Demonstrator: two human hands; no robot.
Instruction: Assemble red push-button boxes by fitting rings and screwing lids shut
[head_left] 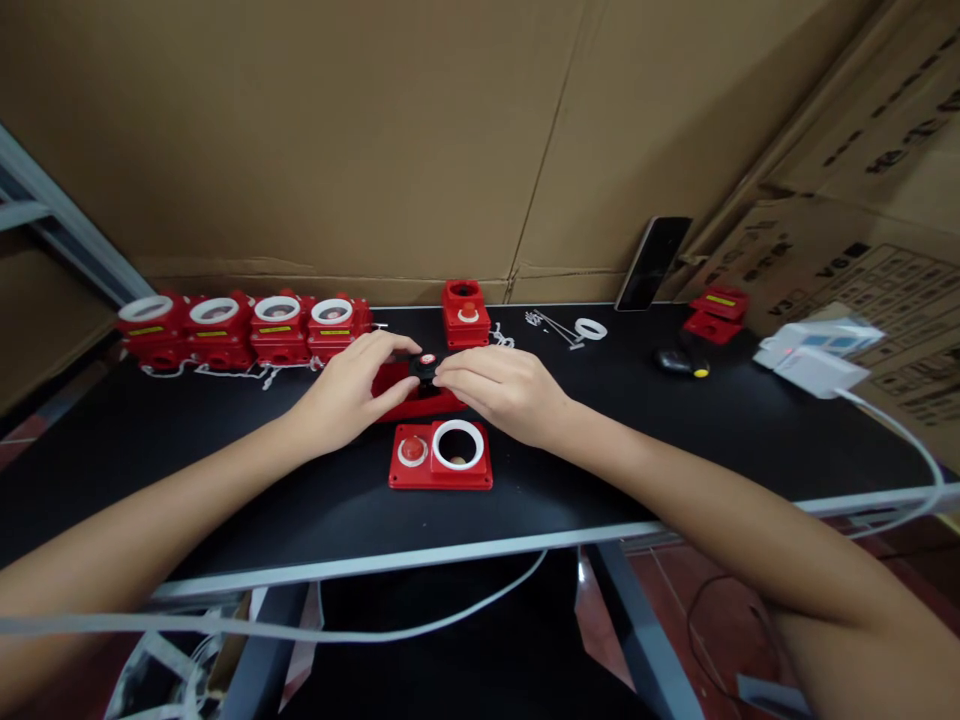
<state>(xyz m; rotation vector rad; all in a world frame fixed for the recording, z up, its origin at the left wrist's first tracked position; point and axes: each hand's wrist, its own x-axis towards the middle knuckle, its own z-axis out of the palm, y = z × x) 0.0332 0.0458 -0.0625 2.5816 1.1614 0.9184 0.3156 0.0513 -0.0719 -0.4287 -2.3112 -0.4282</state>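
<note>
My left hand (346, 385) and my right hand (514, 390) meet at a black round part (424, 368) with a small red-and-white centre. It sits over an open red housing (424, 405), partly hidden by my fingers. My left thumb and forefinger curl around the black part from the left. From the right, the bunched fingers of my right hand pinch its edge. Just in front of the housing lies a red cover plate (421, 474), bearing a red button (412, 449) and a white ring (458, 426) around a round hole.
Several red boxes with white rings (274, 330) line the back left. Behind my hands stands another red box (466, 318). To the right are a loose white ring (591, 329), thin metal rods, a leaning phone (652, 264), a black-and-yellow object (680, 361) and a white device (814, 368) with a cable.
</note>
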